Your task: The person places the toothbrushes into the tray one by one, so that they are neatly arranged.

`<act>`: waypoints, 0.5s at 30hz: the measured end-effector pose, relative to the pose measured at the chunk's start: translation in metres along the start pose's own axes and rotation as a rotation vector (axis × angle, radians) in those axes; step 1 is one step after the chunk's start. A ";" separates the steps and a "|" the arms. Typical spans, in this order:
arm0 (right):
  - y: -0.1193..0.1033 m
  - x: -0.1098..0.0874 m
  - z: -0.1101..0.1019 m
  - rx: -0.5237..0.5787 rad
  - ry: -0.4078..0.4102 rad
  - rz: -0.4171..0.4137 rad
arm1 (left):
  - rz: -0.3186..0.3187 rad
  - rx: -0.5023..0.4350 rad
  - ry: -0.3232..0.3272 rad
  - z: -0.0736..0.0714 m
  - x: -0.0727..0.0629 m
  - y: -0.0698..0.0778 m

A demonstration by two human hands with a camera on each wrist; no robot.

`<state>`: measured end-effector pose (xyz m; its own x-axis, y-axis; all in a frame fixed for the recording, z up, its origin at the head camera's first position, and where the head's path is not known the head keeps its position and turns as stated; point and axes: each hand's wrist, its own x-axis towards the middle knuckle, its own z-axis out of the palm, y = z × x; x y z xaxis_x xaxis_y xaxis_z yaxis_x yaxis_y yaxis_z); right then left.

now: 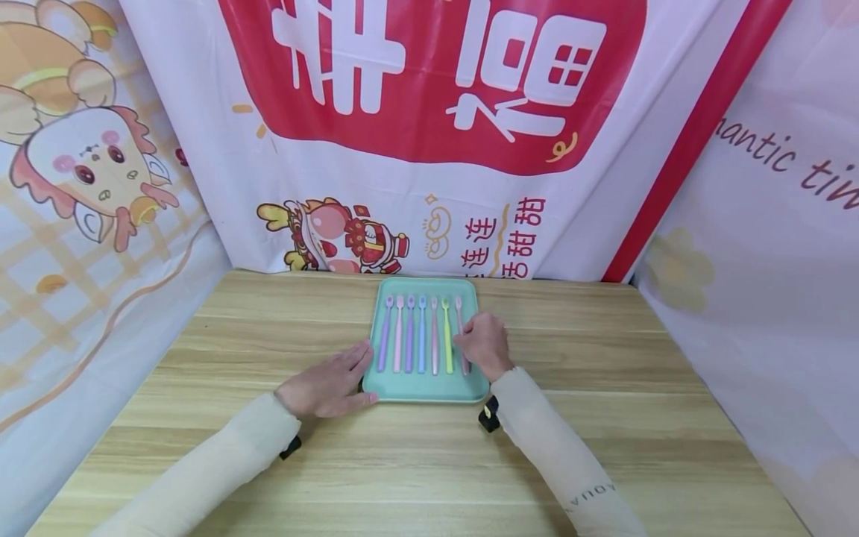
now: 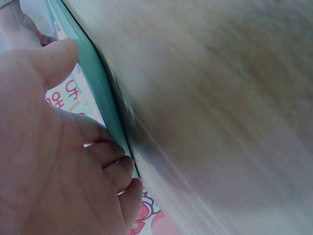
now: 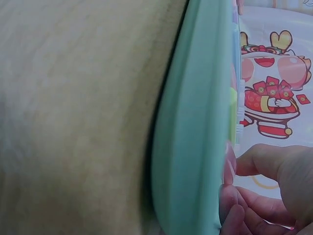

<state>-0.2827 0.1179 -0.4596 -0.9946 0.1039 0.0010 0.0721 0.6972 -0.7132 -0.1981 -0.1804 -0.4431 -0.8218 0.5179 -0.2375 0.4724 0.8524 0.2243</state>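
A teal tray [image 1: 429, 393] lies on the wooden table [image 1: 416, 470] and holds several toothbrushes side by side, among them a blue one [image 1: 422, 335] and a yellow-green one [image 1: 447, 335]. My left hand [image 1: 349, 373] lies flat on the table, its fingertips against the tray's left front edge; the left wrist view shows the hand [image 2: 49, 147] beside the tray's rim [image 2: 100, 93]. My right hand [image 1: 470, 343] hovers over the tray's right side, fingers curled round the rightmost pink toothbrush [image 1: 459, 309]. In the right wrist view the curled fingers [image 3: 264, 181] sit just past the tray's wall [image 3: 195, 122].
Printed cloth backdrops [image 1: 429, 149] close the table in at the back and on both sides. Bare wood [image 1: 604, 358] stretches left, right and in front of the tray. Small black wrist cameras [image 1: 488, 415] sit under both sleeves.
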 end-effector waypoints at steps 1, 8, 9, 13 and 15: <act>0.000 0.000 0.000 0.000 -0.002 0.001 | -0.001 0.002 -0.001 0.000 0.000 0.000; 0.001 0.000 0.001 -0.005 -0.020 0.016 | 0.005 0.003 0.006 0.001 -0.001 0.001; 0.001 0.000 0.001 -0.004 -0.026 0.020 | 0.009 0.003 0.007 0.000 -0.001 0.002; 0.002 0.002 0.002 -0.011 -0.033 0.022 | 0.012 0.001 0.008 0.000 -0.001 0.002; 0.002 0.002 0.002 -0.016 -0.029 0.010 | 0.010 -0.002 0.007 0.000 -0.001 0.002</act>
<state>-0.2848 0.1181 -0.4627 -0.9955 0.0904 -0.0271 0.0833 0.7072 -0.7021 -0.1958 -0.1790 -0.4423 -0.8193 0.5261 -0.2281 0.4802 0.8468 0.2286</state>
